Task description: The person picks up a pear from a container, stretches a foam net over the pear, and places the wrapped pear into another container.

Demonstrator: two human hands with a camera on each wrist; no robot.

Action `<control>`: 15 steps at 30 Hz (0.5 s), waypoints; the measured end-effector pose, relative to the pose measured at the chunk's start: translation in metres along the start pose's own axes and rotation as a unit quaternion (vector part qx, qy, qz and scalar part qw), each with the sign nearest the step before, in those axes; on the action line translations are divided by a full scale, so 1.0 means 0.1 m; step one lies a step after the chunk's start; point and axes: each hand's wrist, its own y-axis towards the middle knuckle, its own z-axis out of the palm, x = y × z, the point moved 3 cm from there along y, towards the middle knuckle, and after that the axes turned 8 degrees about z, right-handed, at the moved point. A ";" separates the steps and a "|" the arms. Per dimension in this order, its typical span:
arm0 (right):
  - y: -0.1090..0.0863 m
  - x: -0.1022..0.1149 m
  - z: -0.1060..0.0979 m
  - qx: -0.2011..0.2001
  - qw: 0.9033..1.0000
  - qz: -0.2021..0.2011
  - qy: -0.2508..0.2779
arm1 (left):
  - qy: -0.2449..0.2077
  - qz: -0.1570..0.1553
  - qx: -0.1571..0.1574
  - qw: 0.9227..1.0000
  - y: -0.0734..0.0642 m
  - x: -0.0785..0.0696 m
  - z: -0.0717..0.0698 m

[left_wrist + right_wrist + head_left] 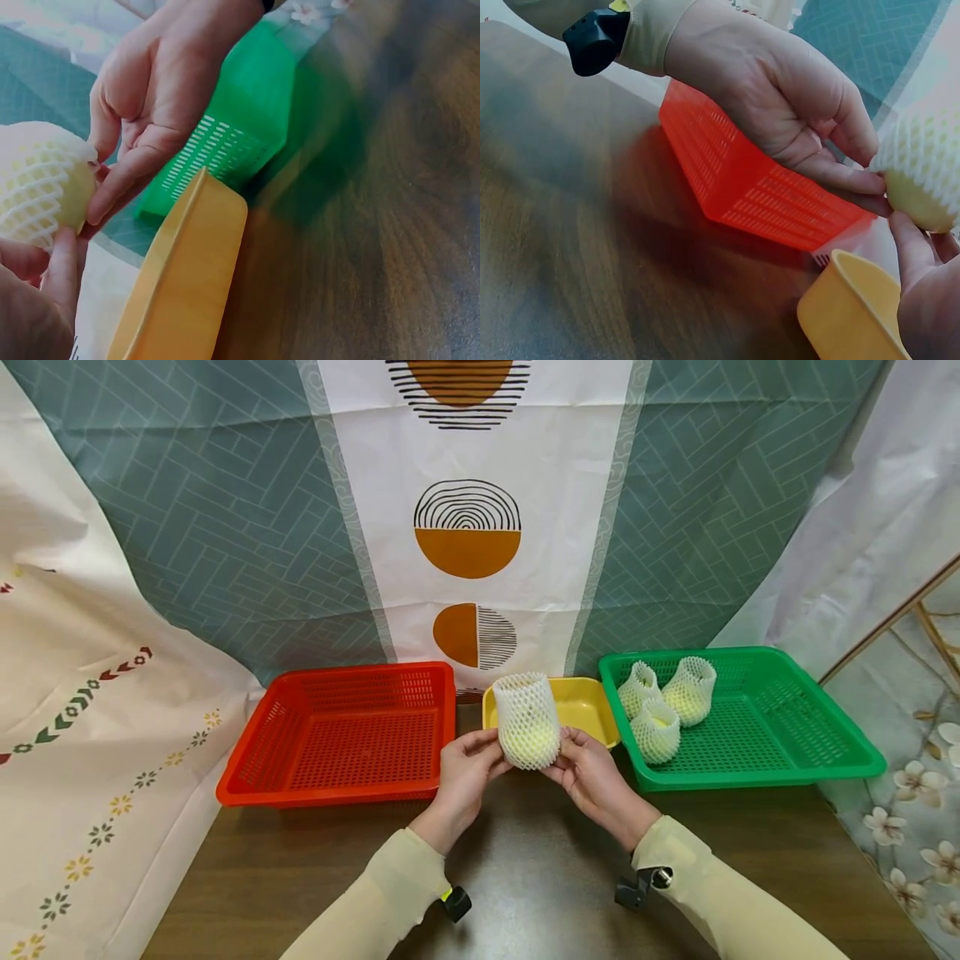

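Note:
Both hands hold up a pale yellow fruit in a white foam net sleeve (pixel 528 727), in front of the yellow basin (pixel 592 714). My left hand (pixel 467 777) pinches its lower left side between thumb and fingers. On the opposite side my right hand (pixel 596 781) pinches the lower edge of the net. The sleeve rises tall and open-topped above the fruit. In the left wrist view, bare yellow skin of the fruit (pixel 79 202) shows near the fingertips; the right wrist view also shows bare fruit (pixel 915 202) below the net.
A red basket (pixel 337 793) stands on the left of the brown table (pixel 517 877). To the right is a green basket (pixel 765 777) with three netted fruits (pixel 657 731) at its left end. A patterned curtain (pixel 480 460) hangs behind.

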 end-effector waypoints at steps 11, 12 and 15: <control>-0.01 0.03 0.07 -0.024 1.000 -0.005 0.009 | 0.031 0.090 0.032 0.995 -0.06 -0.12 0.02; -0.01 0.04 0.07 -0.029 1.000 -0.005 0.010 | 0.035 0.098 0.042 0.994 -0.07 -0.13 0.03; 0.00 0.05 0.08 -0.043 0.999 -0.009 0.015 | 0.049 0.126 0.082 0.988 -0.10 -0.18 0.08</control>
